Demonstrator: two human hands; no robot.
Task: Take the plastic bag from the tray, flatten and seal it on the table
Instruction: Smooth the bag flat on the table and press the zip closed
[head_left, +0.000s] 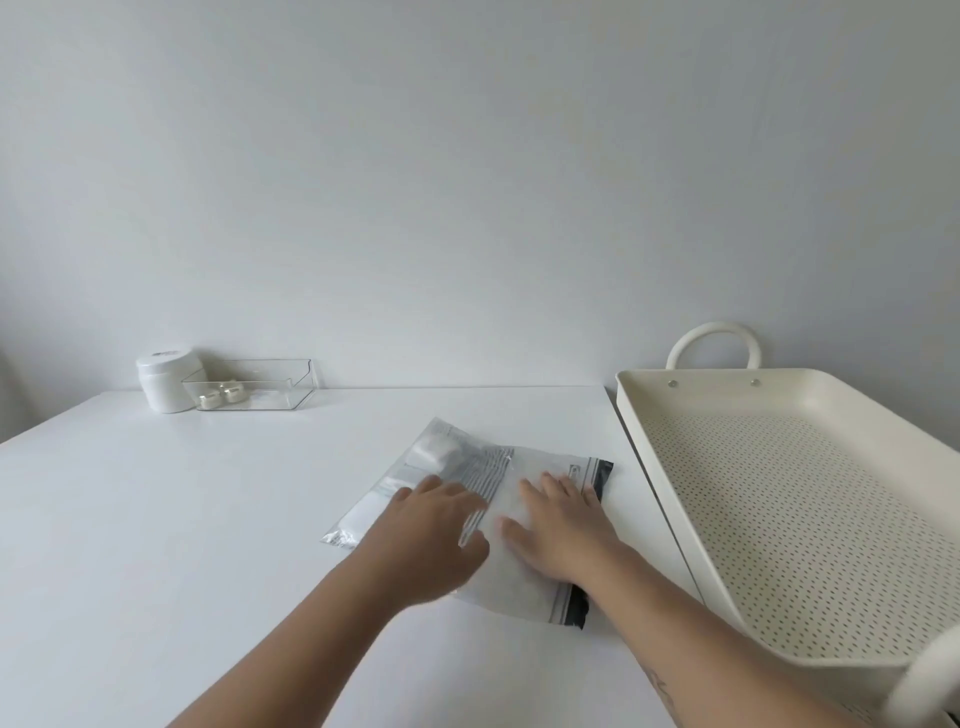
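Observation:
A clear plastic bag (467, 467) with a black zip strip along its right edge lies on the white table (182, 519), right of centre. White items show inside its far left part. My left hand (431, 535) lies palm down on the bag's middle, fingers spread. My right hand (561, 525) presses flat on the bag's right half, close to the black strip. Both hands cover much of the bag. The cream perforated tray (779, 493) stands at the right, with nothing in it.
A white jar (166, 379) and a clear box (254, 387) with small white and gold items stand at the table's back left by the wall. The tray has looped handles, one at the back (714, 338) and one near me.

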